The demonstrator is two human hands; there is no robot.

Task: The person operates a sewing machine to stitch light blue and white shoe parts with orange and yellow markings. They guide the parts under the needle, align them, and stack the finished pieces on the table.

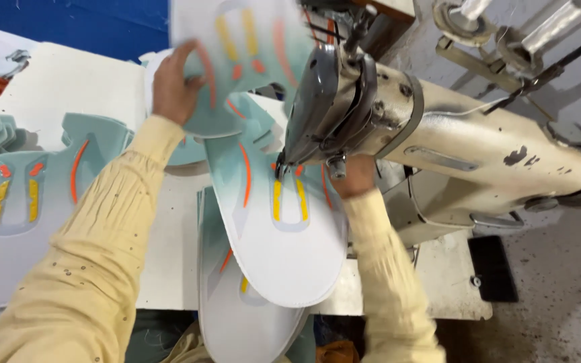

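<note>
Stitching is in hand: shoe upper panel (284, 228) lies under sewing machine head (331, 107). Left hand (176, 84), left of the head, grips a raised panel (243, 54). Right hand (352, 178) sits beneath the head; grip cannot be told. Next move likely needs steady feeding.

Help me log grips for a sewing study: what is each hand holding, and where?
Left hand grips a blurred shoe-upper panel by its lower left edge. Right hand is mostly hidden behind the sewing machine; its hold cannot be told.

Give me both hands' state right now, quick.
Left hand: closed on a teal shoe piece, lifted.
Right hand: mostly hidden behind the sewing machine; grip cannot be told.
</note>
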